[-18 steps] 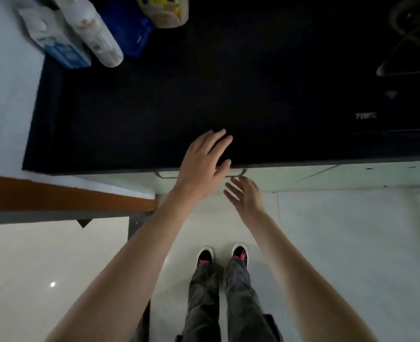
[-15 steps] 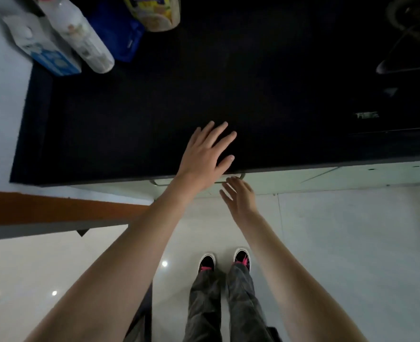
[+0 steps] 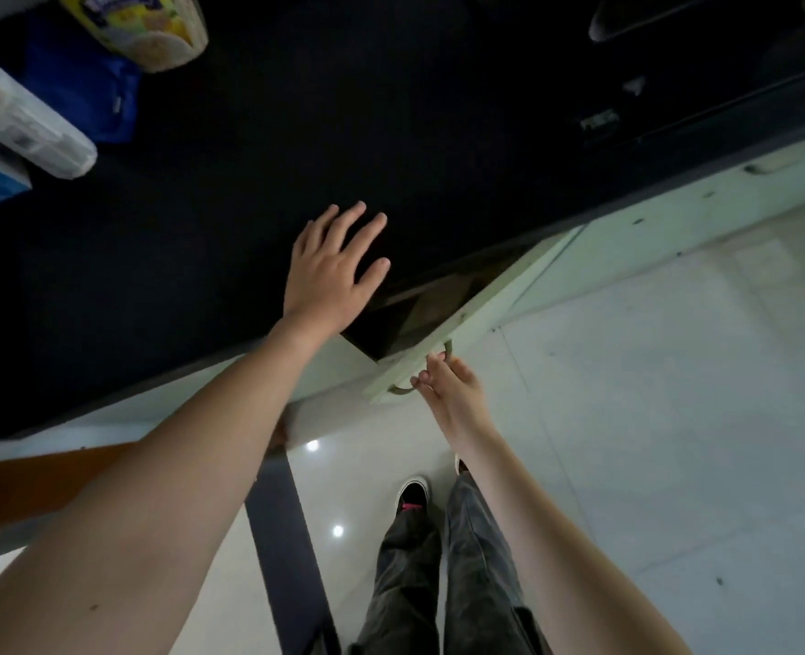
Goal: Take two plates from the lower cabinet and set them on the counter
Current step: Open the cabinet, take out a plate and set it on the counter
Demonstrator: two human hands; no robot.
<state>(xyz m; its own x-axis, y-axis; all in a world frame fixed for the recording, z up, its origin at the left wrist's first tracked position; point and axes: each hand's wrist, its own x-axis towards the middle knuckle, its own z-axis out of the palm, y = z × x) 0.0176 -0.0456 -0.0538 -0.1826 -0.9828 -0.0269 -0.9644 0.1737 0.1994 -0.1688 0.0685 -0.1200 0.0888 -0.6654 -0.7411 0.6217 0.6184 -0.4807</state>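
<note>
The left hand (image 3: 332,271) is held flat over the black matte counter top (image 3: 230,219), near its front edge, with all five fingers spread wide apart and nothing gripped; whether the palm actually rests on the surface cannot be told. The right hand (image 3: 447,385) is seen lower down, its fingers (image 3: 426,378) curled around the thin curved metal handle (image 3: 402,389) of the pale green lower cabinet door (image 3: 466,323), which stands swung outward at an angle from the cabinet front. A dark wedge of the cabinet interior (image 3: 414,309) is exposed behind the door, where only brownish inner panels can be made out; no plates can be distinguished in that shadow. At the far left of the counter a clear plastic bottle (image 3: 27,125) is seen lying beside a blue bag (image 3: 83,87) and a yellow-labelled round container (image 3: 140,26). Below, grey trousers and black shoes with pink accents (image 3: 412,494) are seen on the glossy white tiled floor (image 3: 674,418).
</note>
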